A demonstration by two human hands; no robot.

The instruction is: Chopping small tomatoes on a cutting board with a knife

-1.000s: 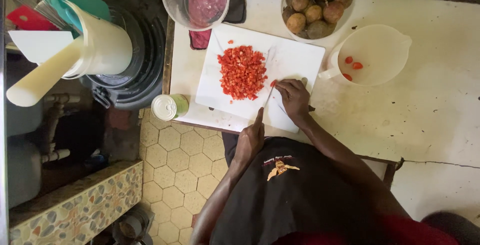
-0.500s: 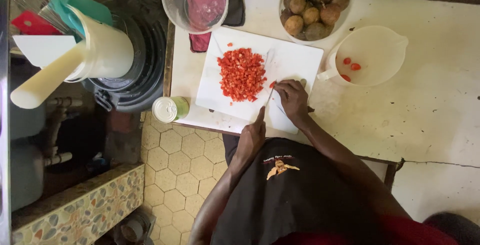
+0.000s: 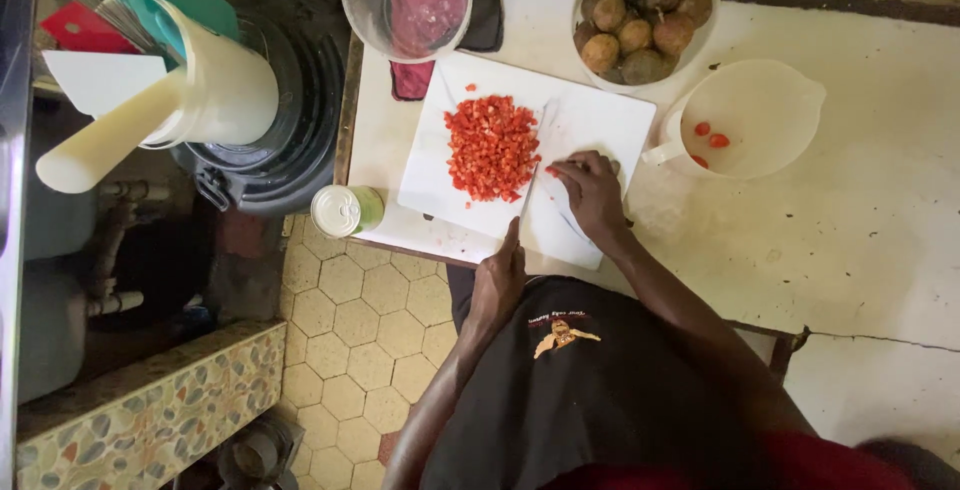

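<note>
Soft even daylight; sharp centre; dim left side; slight edge distortion.

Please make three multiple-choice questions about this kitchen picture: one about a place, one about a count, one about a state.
1. Where is the heap of chopped red vegetable?
A. on the white rectangular plastic cutting board
B. in a pan
C. on the floor

2. How many red pieces lie in the white plastic jug?
A. one
B. three
C. seven

3. What does the left hand do?
A. lies open
B. grips the knife
C. lifts a cup

Answers:
1 A, the heap lies on the board.
2 B, three pieces show on its bottom.
3 B, its fingers close on the handle.
</note>
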